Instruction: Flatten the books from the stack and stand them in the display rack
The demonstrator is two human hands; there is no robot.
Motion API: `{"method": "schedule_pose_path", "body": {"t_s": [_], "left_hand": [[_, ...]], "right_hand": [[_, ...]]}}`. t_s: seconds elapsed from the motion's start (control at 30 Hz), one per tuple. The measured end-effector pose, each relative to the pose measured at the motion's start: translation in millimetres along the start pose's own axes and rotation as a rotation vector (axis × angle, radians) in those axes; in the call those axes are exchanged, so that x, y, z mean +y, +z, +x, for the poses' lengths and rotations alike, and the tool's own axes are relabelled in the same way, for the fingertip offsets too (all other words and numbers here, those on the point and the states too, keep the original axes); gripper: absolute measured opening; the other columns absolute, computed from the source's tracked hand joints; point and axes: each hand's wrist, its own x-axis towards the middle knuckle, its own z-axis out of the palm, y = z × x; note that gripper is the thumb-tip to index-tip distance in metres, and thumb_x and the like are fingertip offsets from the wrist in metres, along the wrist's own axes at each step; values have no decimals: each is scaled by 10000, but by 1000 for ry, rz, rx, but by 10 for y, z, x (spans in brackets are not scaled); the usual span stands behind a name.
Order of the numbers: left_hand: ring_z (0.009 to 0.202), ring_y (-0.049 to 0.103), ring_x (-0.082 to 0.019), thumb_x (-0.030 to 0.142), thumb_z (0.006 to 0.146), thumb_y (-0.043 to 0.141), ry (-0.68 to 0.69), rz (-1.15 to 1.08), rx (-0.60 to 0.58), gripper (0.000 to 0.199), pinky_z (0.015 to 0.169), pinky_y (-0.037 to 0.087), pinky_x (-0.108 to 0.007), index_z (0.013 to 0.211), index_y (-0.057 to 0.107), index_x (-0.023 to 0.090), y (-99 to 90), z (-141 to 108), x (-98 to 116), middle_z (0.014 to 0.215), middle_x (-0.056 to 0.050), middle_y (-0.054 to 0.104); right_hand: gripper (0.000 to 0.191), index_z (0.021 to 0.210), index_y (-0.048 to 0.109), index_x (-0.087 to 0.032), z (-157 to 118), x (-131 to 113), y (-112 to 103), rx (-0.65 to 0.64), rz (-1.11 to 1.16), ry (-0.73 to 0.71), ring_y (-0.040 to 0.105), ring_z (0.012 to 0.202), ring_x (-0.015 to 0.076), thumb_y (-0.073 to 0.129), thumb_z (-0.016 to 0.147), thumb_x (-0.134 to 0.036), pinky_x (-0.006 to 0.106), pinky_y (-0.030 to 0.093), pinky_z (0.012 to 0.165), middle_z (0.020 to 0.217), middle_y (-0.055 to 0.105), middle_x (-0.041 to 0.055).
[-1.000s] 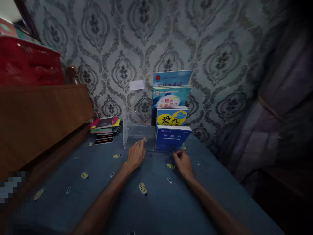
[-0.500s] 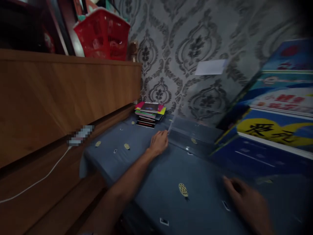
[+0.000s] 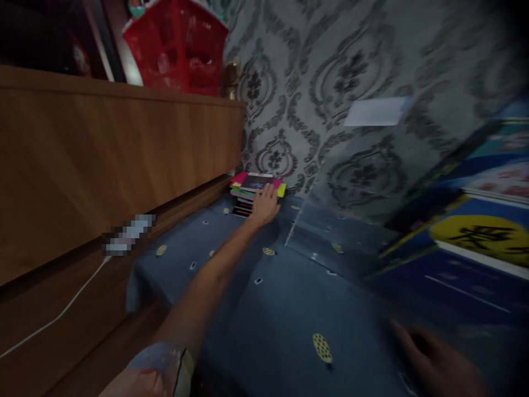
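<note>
Head view: the left hand [image 3: 265, 205] is located at the stack of booklets [image 3: 258, 181], far end of the table. Its fingers are extended, slightly parted, and lie over the right front part of the stack; contact with the covers cannot be confirmed from this angle. The stack rests on the blue tablecloth [image 3: 289, 309], close to the patterned wallpaper [image 3: 289, 82] and near the wooden cabinet [image 3: 124, 149]. Pink, yellow and green edges project from beneath a dark top booklet.

The right hand [image 3: 442, 358] is at the lower right, near the dark blue book [image 3: 446, 281]. Motion blur obscures this hand; its fingers appear curled, but whether they pinch anything cannot be told.

A clear plastic book stand [image 3: 316, 231] is positioned between the stack and the books, apart from the left hand. Behind the dark blue book, a blue-and-yellow book [image 3: 508, 229] leans with further books at its back. A white label [image 3: 375, 112] shows above the stand. On the cabinet top sits a red plastic basket [image 3: 182, 49]. A white cable [image 3: 78, 298] runs across the lower left.
</note>
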Motion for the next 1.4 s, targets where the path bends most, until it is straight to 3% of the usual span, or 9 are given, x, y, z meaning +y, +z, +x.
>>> {"method": "schedule_pose_path", "body": {"t_s": [0.07,0.2,0.5,0.8,1.0,1.13,1.27,1.4], "left_hand": [[1557,170,-289,364,997,454,2,11,-15,620,1245,143,-521,1537,361,73,23,169,-72,1652,-195,273],[1557,163,-328,478,1001,421,-10,28,-57,696,1232,120,-586,1559,336,72,133,453,-227,1649,-218,257],[1494,315,-366,595,1012,312,-47,65,-189,680,1154,199,-706,1528,390,159,278,749,-538,1600,-212,377],[1308,529,-354,474,1002,490,40,110,-224,444,1096,278,-700,1342,517,190,218,755,-666,1445,-195,554],[1225,604,-331,381,1020,493,96,176,-242,330,1082,350,-601,1292,545,204,121,704,-721,1364,-162,623],[1182,626,-298,324,1029,505,139,229,-236,311,1058,414,-555,1282,567,154,104,691,-697,1300,-167,648],[1129,634,-255,378,974,631,173,275,-218,382,955,542,-487,1290,594,167,103,699,-637,1303,-108,613],[1144,637,-292,206,989,561,204,278,-204,303,1051,431,-542,1267,580,88,54,596,-611,1230,-185,660]], "right_hand": [[523,684,739,-260,-43,-193,-107,-126,88,53,744,672,342,494,724,-720,410,566,578,743,781,118],[488,609,673,-256,-72,-406,-208,-101,126,37,726,647,301,484,738,-687,350,541,557,678,750,76],[494,612,640,-239,-75,-340,-168,-76,125,-9,693,609,240,448,826,-640,286,510,547,638,715,48],[523,613,632,-236,-80,-335,-144,-64,125,3,652,565,237,434,830,-669,306,476,526,599,693,48],[517,601,602,-241,-84,-341,-153,-87,135,20,669,594,246,429,821,-676,309,476,546,614,689,51],[520,613,605,-238,-96,-345,-149,-89,136,15,656,581,237,420,831,-672,306,459,539,601,678,43],[532,602,590,-229,-109,-354,-149,-69,128,25,649,585,237,408,830,-674,306,452,549,596,666,46],[553,582,565,-229,-116,-365,-144,-56,130,11,626,558,226,399,839,-690,297,432,529,567,640,43]]}}
